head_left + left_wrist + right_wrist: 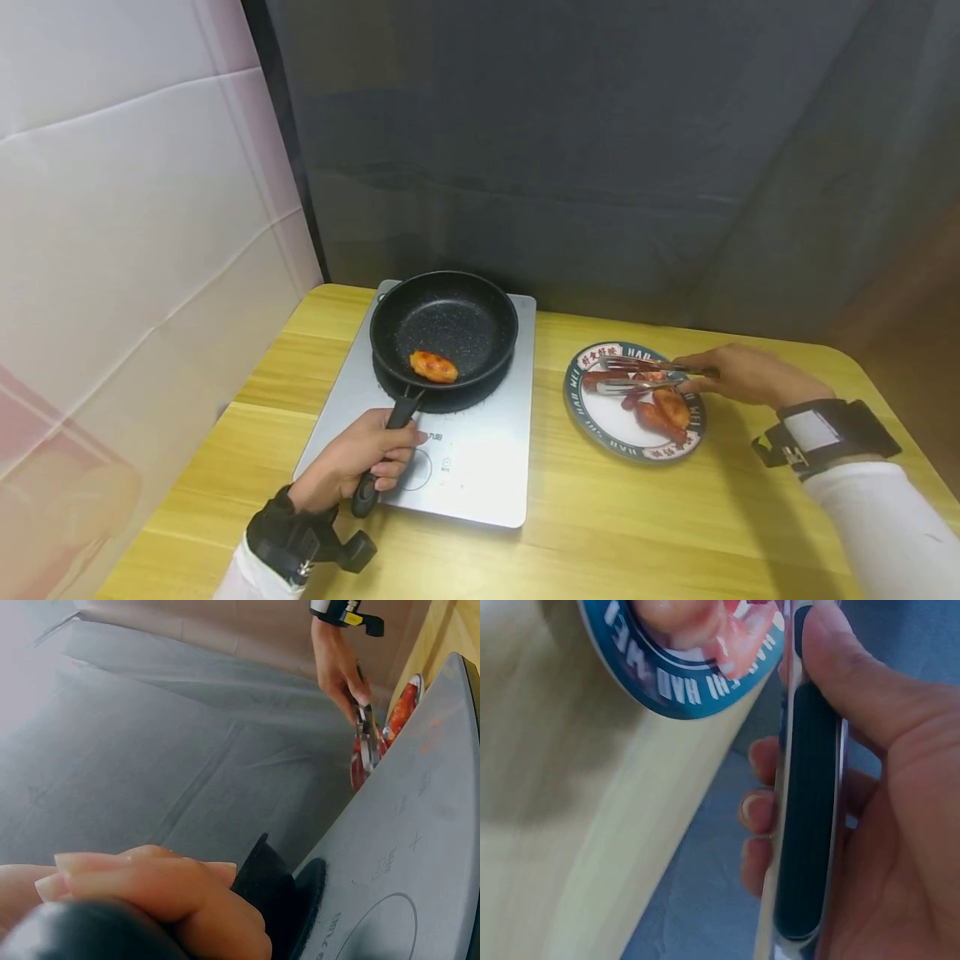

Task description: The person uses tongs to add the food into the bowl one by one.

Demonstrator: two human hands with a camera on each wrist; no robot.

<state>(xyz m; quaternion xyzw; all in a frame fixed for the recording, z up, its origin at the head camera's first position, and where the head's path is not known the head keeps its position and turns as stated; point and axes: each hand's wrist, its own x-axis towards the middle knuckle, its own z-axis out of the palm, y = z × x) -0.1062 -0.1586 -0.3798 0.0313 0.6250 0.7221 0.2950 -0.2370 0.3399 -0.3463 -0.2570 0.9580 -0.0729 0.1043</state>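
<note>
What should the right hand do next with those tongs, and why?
I'd probably have the right hand squeeze the tongs on one of the meat pieces: the tips stand apart over the plate, while the left hand grips the handle of the frying pan, which holds just one chicken wing, with room beside it.

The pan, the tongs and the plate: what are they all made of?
The pan is probably metal with a non-stick coating: its inside is black and speckled. The tongs look like shiny metal, because they gleam; the dark handle strip could be plastic or rubber. The plate looks smooth, with printed letters; it might be ceramic or hard plastic, I can't tell.
</note>
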